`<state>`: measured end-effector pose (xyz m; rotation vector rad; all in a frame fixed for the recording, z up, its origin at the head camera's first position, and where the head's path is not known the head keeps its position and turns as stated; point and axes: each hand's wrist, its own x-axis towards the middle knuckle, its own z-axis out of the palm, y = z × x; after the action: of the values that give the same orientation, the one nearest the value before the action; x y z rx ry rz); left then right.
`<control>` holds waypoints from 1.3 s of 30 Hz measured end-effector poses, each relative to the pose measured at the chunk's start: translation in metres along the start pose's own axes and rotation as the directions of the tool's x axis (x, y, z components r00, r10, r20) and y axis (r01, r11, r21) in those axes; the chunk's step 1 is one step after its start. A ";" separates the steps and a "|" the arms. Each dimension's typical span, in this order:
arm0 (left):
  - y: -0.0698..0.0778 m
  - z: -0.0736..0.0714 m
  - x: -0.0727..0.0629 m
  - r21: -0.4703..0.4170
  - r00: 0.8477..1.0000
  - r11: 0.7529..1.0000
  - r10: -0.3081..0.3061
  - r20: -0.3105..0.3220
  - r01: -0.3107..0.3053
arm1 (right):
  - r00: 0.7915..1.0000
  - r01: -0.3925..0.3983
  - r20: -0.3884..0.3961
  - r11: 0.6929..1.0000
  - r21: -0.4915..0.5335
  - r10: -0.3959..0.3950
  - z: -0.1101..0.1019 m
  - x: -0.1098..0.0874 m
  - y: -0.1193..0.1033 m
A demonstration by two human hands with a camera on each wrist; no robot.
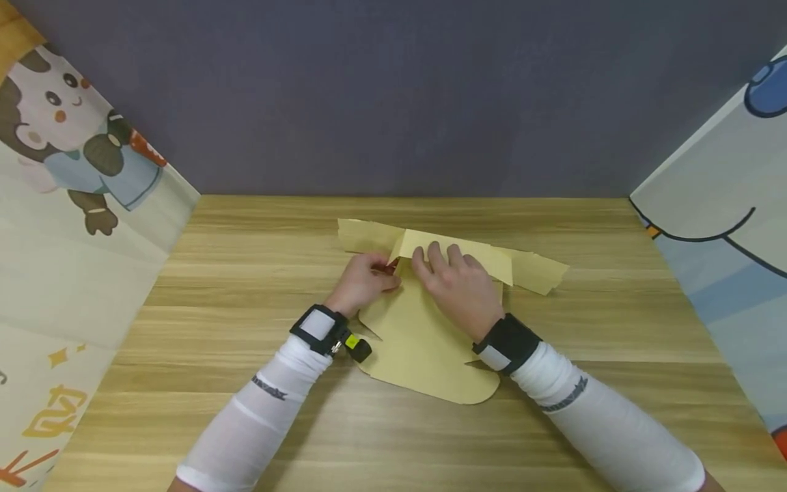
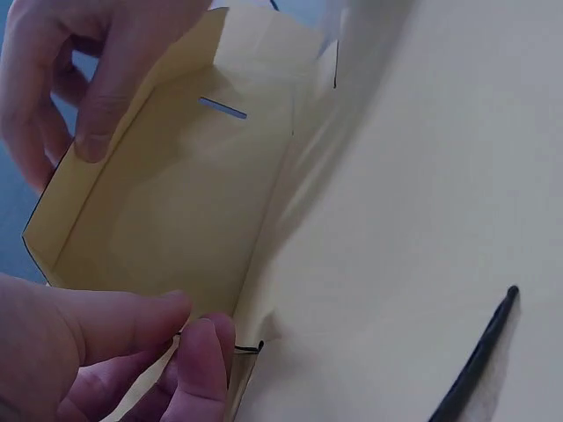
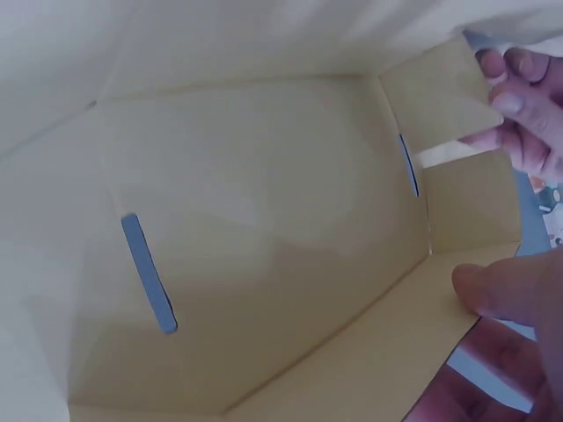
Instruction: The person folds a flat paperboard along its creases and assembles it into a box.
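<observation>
Card blank sat part-folded on the bench: far wall up, ends not closed.
Both slots showed nothing through them and the end strips stuck out sideways, so tucking in looked left to do (my read). Left hand pinched an end flap, fingertips close together; right hand gripped the far wall, thumb inside, fingers outside.

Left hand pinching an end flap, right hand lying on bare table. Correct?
No: the right hand grips the card by its raised wall, as the right wrist view shows. The left hand does pinch an end flap.
</observation>
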<state>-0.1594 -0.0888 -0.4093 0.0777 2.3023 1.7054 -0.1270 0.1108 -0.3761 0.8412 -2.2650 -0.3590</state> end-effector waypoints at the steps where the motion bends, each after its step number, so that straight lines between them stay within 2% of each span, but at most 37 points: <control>1: 0.000 0.000 0.000 -0.005 1.000 1.000 0.008 0.003 -0.008 | 1.000 0.005 -0.005 1.000 -0.006 -0.005 0.000 -0.001 -0.001; 4: -0.002 -0.001 -0.001 -0.041 0.999 0.999 0.023 0.024 -0.022 | 1.000 0.016 -0.025 1.000 -0.024 -0.017 -0.001 -0.004 -0.005; 9: -0.004 -0.003 -0.001 -0.112 0.998 0.994 0.000 0.060 0.007 | 0.999 0.015 -0.047 1.000 -0.027 -0.016 0.000 -0.006 -0.007; 11: -0.004 -0.006 -0.001 -0.127 0.998 0.992 -0.007 0.057 0.014 | 0.999 0.013 -0.045 1.000 -0.023 -0.014 0.000 -0.006 -0.006; 13: -0.004 -0.009 -0.001 -0.100 1.000 0.995 0.001 0.030 0.002 | 0.999 0.010 -0.040 1.000 -0.020 -0.011 0.000 -0.006 -0.006; 15: -0.004 -0.016 0.000 -0.060 1.000 0.998 0.007 -0.030 -0.008 | 0.999 0.010 -0.034 1.000 -0.014 -0.010 0.000 -0.006 -0.006; 17: -0.004 -0.024 0.001 0.017 0.992 1.000 0.014 -0.127 -0.012 | 1.000 0.009 -0.030 1.000 -0.009 -0.009 0.000 -0.006 -0.006; 19: -0.005 -0.034 0.003 0.078 0.967 0.997 0.019 -0.253 0.000 | 1.000 0.007 -0.028 1.000 -0.003 -0.008 0.000 -0.005 -0.005; 21: -0.005 -0.045 0.006 0.112 0.932 0.994 0.030 -0.361 0.011 | 1.000 0.007 -0.026 1.000 -0.001 -0.007 0.000 -0.005 -0.005; 23: -0.006 -0.054 0.011 0.144 0.911 0.990 0.058 -0.409 0.001 | 1.000 0.006 -0.024 1.000 -0.002 -0.006 0.000 -0.005 -0.004; 24: -0.006 -0.058 0.014 0.153 0.908 0.988 0.076 -0.412 -0.013 | 1.000 0.006 -0.023 1.000 -0.001 -0.007 -0.001 -0.005 -0.004; 27: -0.005 -0.065 0.018 0.197 0.919 0.979 0.130 -0.372 -0.058 | 1.000 0.006 -0.016 1.000 0.003 -0.006 -0.001 -0.005 -0.003; 29: -0.005 -0.067 0.019 0.229 0.919 0.970 0.163 -0.359 -0.083 | 1.000 0.006 -0.011 1.000 0.009 -0.006 -0.002 -0.005 -0.003; 36: -0.007 -0.061 0.006 0.294 0.887 0.940 0.277 -0.369 -0.171 | 1.000 -0.010 0.000 1.000 0.013 0.010 -0.002 -0.001 -0.001; 39: -0.008 -0.054 0.000 0.327 0.876 0.927 0.306 -0.374 -0.184 | 1.000 -0.019 -0.002 1.000 0.019 0.019 -0.001 0.001 0.001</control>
<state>-0.1718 -0.1417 -0.4018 0.0708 2.9661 1.6155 -0.1276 0.1108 -0.3744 0.8292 -2.2759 -0.3281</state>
